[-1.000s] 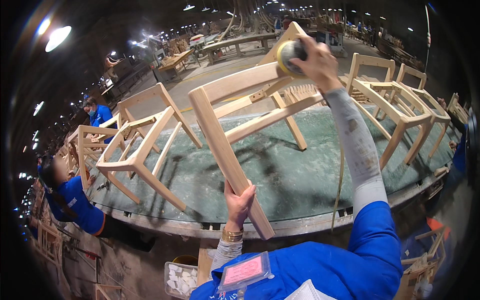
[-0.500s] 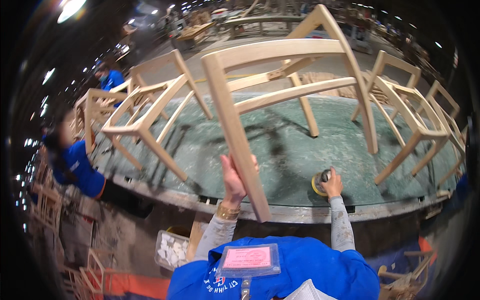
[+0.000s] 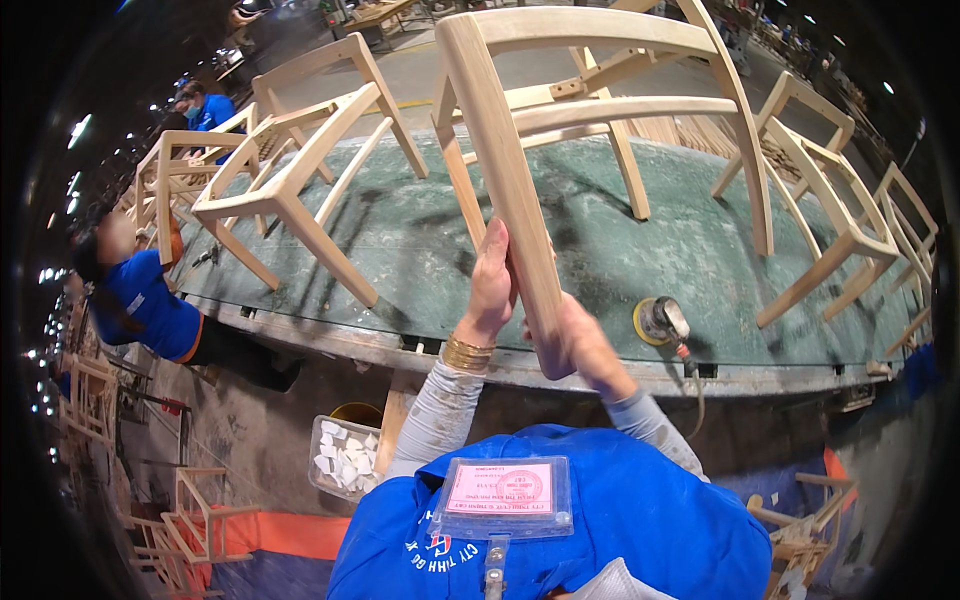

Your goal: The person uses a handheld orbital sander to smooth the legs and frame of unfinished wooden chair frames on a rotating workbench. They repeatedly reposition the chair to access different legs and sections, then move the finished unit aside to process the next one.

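A pale, unfinished wooden chair frame [image 3: 512, 170] stands tilted in front of me, one leg reaching toward my body. My left hand [image 3: 491, 285] is closed round that leg from its left side, thumb along the wood. Lower on the same leg, my right hand [image 3: 592, 345] lies against its right side. It is smeared by motion and its fingers are partly hidden behind the wood. A round handheld sander [image 3: 658, 320] with a yellowish rim and a hose rests on the green table top [image 3: 400, 255], right of my right hand and apart from it.
More chair frames stand on the table to the left [image 3: 295, 205] and right [image 3: 835, 195]. Two people in blue work at the left, the nearer person [image 3: 150, 305] at the table edge. A bin of white pieces [image 3: 345, 455] sits below the table at my left.
My right hand has let go of the sander and moved left onto the chair leg. The sander stays on the table. The view has shifted, and my left hand still holds the leg.
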Available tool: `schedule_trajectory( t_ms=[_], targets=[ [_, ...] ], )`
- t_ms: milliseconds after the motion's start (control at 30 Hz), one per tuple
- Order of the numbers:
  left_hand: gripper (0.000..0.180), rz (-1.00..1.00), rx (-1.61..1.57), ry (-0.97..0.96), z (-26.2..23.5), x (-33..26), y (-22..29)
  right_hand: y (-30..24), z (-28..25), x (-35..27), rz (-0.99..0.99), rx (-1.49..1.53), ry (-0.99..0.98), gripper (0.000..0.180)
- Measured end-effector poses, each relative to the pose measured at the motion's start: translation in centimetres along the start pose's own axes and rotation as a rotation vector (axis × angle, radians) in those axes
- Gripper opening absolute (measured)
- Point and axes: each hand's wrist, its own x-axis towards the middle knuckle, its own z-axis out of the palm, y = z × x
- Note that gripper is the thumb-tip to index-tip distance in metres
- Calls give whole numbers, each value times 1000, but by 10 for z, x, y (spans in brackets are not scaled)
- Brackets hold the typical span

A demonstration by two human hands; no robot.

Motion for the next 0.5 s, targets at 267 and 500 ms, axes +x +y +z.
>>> schedule_trajectory(
  t_ms=[267,500],
  targets=[
    [56,-215,440,280,-128,-7,-17,-8,12,-34,-274,-615,343,52],
    [88,-206,643,492,-224,38,-102,15,-20,-106,25,-572,596,47]
  ],
)
